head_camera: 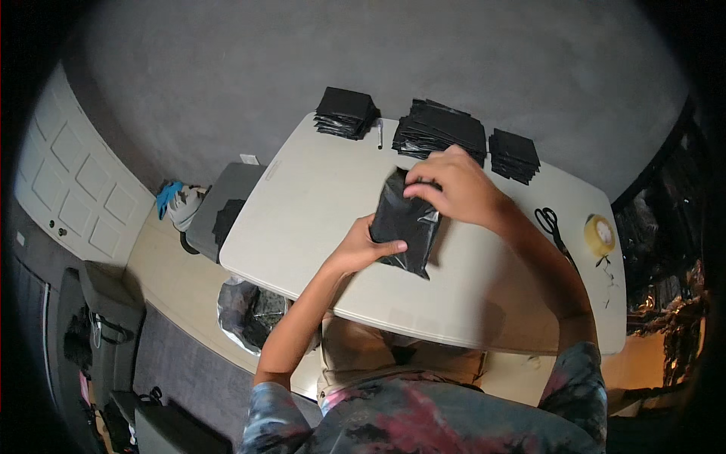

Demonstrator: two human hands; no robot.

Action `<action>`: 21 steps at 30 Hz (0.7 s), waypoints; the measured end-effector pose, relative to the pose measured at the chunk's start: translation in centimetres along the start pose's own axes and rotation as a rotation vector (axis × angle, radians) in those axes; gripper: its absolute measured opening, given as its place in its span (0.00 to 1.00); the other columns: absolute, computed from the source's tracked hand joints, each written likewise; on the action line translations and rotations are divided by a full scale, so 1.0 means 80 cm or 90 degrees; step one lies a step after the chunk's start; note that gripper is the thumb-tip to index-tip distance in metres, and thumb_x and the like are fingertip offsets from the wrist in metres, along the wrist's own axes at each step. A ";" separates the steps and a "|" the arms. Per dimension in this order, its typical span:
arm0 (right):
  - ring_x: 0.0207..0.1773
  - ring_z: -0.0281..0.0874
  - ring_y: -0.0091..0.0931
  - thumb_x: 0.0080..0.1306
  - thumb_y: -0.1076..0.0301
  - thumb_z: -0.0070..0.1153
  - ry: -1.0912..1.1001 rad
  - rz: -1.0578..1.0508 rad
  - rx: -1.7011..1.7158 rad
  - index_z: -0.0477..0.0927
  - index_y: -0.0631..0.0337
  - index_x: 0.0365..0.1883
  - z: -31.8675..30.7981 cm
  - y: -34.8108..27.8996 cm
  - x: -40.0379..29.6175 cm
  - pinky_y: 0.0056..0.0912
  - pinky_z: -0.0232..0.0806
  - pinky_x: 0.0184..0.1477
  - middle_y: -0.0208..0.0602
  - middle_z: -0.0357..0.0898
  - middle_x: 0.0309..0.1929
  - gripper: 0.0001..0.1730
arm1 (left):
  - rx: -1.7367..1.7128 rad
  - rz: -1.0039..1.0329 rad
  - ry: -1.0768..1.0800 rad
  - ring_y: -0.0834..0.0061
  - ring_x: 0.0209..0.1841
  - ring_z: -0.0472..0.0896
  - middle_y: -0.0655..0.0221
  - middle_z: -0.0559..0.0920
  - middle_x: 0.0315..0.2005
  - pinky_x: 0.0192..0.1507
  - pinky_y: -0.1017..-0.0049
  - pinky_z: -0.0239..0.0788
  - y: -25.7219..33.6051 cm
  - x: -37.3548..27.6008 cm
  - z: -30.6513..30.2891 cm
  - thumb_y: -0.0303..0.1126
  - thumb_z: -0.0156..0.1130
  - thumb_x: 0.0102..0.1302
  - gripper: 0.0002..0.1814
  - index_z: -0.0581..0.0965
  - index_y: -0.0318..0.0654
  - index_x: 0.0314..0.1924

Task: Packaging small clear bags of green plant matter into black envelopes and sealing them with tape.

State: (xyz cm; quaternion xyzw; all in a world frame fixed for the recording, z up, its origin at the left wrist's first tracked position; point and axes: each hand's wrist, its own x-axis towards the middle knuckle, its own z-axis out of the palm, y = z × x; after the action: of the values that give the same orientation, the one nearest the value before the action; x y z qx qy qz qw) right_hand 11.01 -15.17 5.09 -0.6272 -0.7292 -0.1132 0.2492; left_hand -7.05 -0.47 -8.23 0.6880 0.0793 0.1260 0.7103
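Note:
A black plastic packet [405, 230] is held just above the white table [317, 193]. My left hand [366, 247] grips its lower left side, with the thumb lying across the front. At its top edge, my right hand [448, 184] has its fingers curled over the plastic; the fingertips are partly hidden. Beyond the hands, along the far table edge, are a stack of black packets [345, 110] at the left, a larger pile of black plastic sheets or packets [445, 127] in the middle, and a smaller black stack [513, 154] at the right.
A marker [380, 135] lies by the left stack. Black-handled scissors [553, 230] and a roll of yellowish tape [599, 235] are at the right, near black scraps [608, 278]. An open bag with dark contents [255, 312] stands below the table's left front edge, beside a grey seat [212, 210].

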 end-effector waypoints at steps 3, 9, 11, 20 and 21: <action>0.41 0.82 0.36 0.66 0.58 0.73 0.327 0.155 0.095 0.85 0.58 0.53 0.002 -0.016 -0.001 0.40 0.71 0.53 0.41 0.86 0.41 0.21 | -0.039 -0.002 0.170 0.78 0.50 0.86 0.65 0.89 0.50 0.57 0.72 0.79 0.018 -0.015 -0.002 0.28 0.79 0.66 0.25 0.80 0.29 0.59; 0.49 0.85 0.27 0.73 0.57 0.70 -0.132 0.424 0.406 0.85 0.68 0.52 0.059 -0.014 -0.082 0.32 0.77 0.46 0.43 0.88 0.53 0.21 | 0.004 0.115 0.329 0.77 0.48 0.87 0.65 0.90 0.46 0.55 0.73 0.80 0.039 -0.006 0.026 0.22 0.82 0.60 0.23 0.80 0.31 0.53; 0.52 0.86 0.24 0.75 0.57 0.67 -0.181 0.527 0.570 0.88 0.68 0.47 0.059 -0.013 -0.082 0.28 0.78 0.47 0.41 0.88 0.52 0.19 | 0.041 0.161 0.302 0.76 0.48 0.87 0.66 0.89 0.45 0.55 0.72 0.80 0.043 -0.008 0.025 0.22 0.83 0.59 0.24 0.80 0.31 0.53; 0.45 0.87 0.20 0.72 0.74 0.70 0.070 0.387 0.670 0.83 0.71 0.53 0.092 -0.007 -0.095 0.28 0.80 0.50 0.37 0.91 0.45 0.15 | 0.003 0.056 0.178 0.81 0.43 0.84 0.67 0.90 0.42 0.49 0.76 0.77 0.038 -0.018 0.020 0.35 0.73 0.75 0.15 0.85 0.27 0.48; 0.43 0.87 0.20 0.72 0.71 0.71 0.079 0.401 0.677 0.85 0.72 0.49 0.090 -0.010 -0.093 0.27 0.79 0.46 0.37 0.91 0.42 0.14 | 0.003 0.056 0.179 0.81 0.43 0.84 0.67 0.90 0.42 0.49 0.76 0.77 0.035 -0.019 0.019 0.35 0.73 0.75 0.15 0.85 0.27 0.48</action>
State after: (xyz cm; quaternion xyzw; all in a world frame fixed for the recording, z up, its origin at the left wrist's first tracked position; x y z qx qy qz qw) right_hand 9.33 -18.28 -4.64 -0.5946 -0.4502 0.3081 0.5907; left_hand -8.25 -2.33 -5.48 0.6682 0.1481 0.2517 0.6842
